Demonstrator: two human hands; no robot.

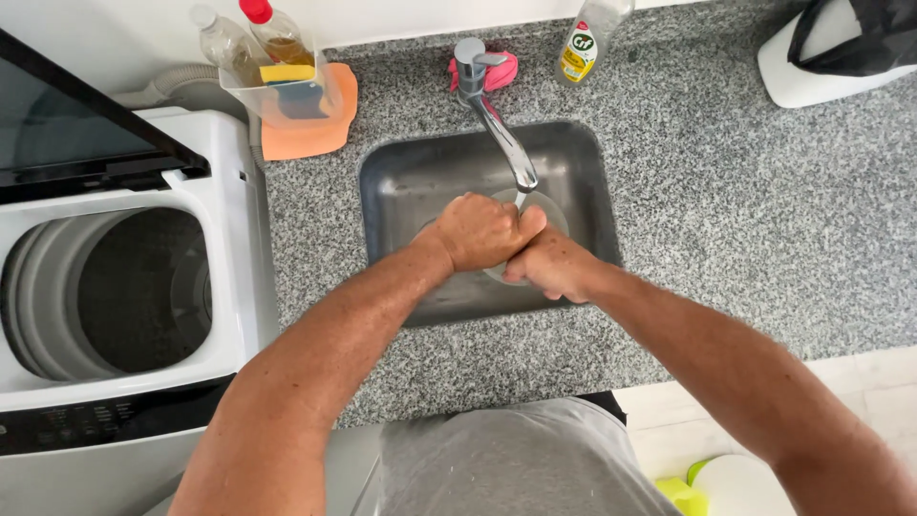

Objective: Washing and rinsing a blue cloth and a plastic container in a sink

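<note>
Both of my hands meet over a small steel sink (401, 182) set in a speckled grey counter (726, 210). My left hand (478, 229) is curled into a fist, pressed against my right hand (552, 268). Between and behind them shows a round, pale, see-through vessel (546, 208), seen from above, which both hands grip. The chrome tap (497, 124) reaches out over them, with its spout just above the vessel's rim. How much of the vessel lies under the hands is hidden.
A top-loading washing machine (124, 287) stands open at the left. Behind the sink are a clear tub with bottles and a sponge (282, 86) on an orange cloth (310, 139), a pink cloth (501, 69), and a soap bottle (581, 48). A white bin with a black bag (831, 48) sits at the far right.
</note>
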